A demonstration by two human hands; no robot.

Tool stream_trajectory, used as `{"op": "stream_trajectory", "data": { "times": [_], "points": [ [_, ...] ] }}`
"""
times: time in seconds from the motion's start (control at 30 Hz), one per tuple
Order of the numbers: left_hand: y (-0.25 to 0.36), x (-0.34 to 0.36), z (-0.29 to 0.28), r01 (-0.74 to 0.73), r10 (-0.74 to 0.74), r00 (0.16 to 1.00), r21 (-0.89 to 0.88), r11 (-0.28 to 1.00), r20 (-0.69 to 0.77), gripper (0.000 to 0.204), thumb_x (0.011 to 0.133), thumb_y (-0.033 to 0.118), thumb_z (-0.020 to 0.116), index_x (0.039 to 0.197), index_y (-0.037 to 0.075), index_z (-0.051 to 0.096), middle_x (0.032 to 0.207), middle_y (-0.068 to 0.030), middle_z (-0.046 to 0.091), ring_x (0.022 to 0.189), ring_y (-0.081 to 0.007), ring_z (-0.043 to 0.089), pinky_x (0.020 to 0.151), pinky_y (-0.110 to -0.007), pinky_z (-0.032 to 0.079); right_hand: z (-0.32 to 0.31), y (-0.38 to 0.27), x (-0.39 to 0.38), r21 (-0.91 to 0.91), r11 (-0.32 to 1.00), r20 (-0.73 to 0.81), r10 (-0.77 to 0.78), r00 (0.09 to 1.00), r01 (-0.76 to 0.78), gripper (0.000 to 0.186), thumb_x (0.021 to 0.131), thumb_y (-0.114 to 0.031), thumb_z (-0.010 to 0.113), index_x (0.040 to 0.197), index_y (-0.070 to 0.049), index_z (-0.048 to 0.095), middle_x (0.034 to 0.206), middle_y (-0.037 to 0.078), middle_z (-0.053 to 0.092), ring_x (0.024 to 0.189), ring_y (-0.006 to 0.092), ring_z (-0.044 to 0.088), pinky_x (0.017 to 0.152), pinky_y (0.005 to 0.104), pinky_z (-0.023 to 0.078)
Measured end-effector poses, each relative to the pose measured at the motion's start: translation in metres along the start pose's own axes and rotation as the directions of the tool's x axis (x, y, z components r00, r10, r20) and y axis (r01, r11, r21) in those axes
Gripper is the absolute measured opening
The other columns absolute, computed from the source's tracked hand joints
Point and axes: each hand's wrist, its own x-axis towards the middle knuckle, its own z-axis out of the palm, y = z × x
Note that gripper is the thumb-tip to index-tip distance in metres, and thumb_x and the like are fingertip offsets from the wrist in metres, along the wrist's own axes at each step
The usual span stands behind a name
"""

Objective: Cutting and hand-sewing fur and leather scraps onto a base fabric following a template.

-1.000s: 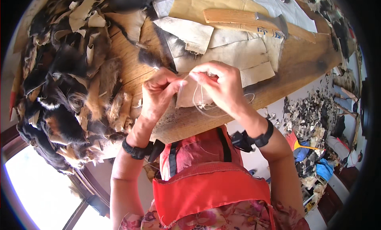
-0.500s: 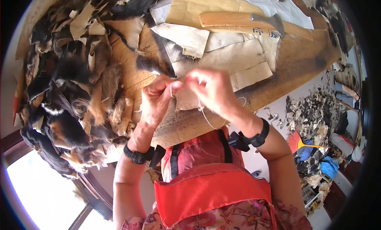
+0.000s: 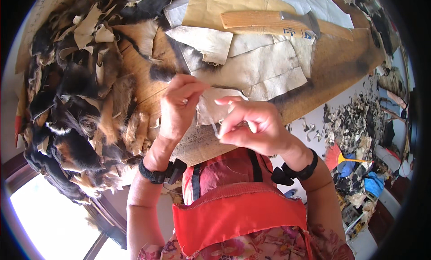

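Above the table edge, left hand (image 3: 180,108) and right hand (image 3: 251,125) now farther apart, both pinching pale thread (image 3: 212,123).

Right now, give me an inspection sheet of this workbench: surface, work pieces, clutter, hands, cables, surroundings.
Surface: wooden board, bare only at its right end.
Work pieces: pale hide piece between both hands, with a thin thread hanging by it; it is too fine to tell which fingers grip it.
Clutter: heap of dark and tan fur scraps on the left; flat pale hide pieces and a wooden-handled tool at the top.
Hands: left hand pinching at the hide's upper edge; right hand curled beside it. Black wristbands on both.
Cables: nothing seen.
Surroundings: floor scraps, a red broom, a bright window lower left.
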Motion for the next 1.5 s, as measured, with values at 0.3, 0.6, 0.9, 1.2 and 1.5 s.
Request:
{"op": "stream_trajectory", "data": {
  "times": [0.3,0.6,0.9,1.2,1.5],
  "points": [
    [-0.025,0.009,0.009,-0.009,-0.017,0.985,0.154,0.988,0.172,0.015,0.074,-0.011,0.058,0.071,0.002,0.066,0.083,-0.0091,0.062,0.083,-0.0248,0.061,0.072,-0.033,0.048,-0.042,0.008,-0.061,0.652,0.751,-0.244,0.34,0.908,-0.106,0.011,0.088,-0.009,0.069,0.092,-0.005,0.059,0.085,0.003,0.061,0.08,0.011,0.056,0.077,0.0259,0.045],
    [0.023,0.004,0.025,-0.23,0.21,0.972,0.284,0.931,0.102,0.033,0.073,-0.012,0.055,0.102,0.0,0.064,0.102,-0.0151,0.065,0.098,-0.0347,0.061,0.086,-0.043,0.049,-0.163,-0.002,-0.33,-0.523,-0.476,-0.845,0.399,0.356,-0.707,0.028,0.093,-0.01,0.046,0.12,-0.008,0.052,0.1,0.021,0.067,0.093,0.042,0.063,0.077,0.0515,0.048],
    [0.044,0.017,0.097,-0.242,0.05,0.95,0.622,0.744,0.309,0.064,0.101,0.041,0.032,0.15,-0.001,0.031,0.155,-0.0216,0.03,0.146,-0.038,0.023,0.119,-0.053,0.01,-0.454,-0.029,-0.353,-0.383,-0.18,-0.819,-0.388,0.423,-0.906,0.012,0.087,-0.019,0.06,0.087,-0.011,0.069,0.085,0.016,0.065,0.085,0.0378,0.062,0.073,0.0474,0.049],
    [0.038,0.02,0.101,-0.209,-0.099,0.935,0.754,0.622,0.34,0.08,0.099,0.061,0.023,0.152,0.001,0.024,0.157,-0.0223,0.024,0.147,-0.0395,0.019,0.119,-0.055,0.008,-0.678,-0.033,-0.337,-0.211,-0.682,-0.802,-0.288,0.523,-0.7,0.017,0.081,-0.007,0.062,0.093,-0.012,0.074,0.091,0.013,0.065,0.085,0.0341,0.066,0.073,0.0447,0.055],
    [0.036,0.013,0.102,-0.116,-0.096,0.959,0.678,0.726,0.268,0.087,0.088,0.064,0.049,0.148,0.002,0.035,0.155,-0.0201,0.031,0.144,-0.0397,0.026,0.118,-0.055,0.012,-0.602,-0.061,-0.232,-0.529,-0.493,-0.611,-0.344,0.713,-0.691,0.038,0.091,-0.021,0.064,0.126,-0.008,0.061,0.109,0.011,0.064,0.087,0.0279,0.062,0.077,0.0406,0.052]
  ]
}}
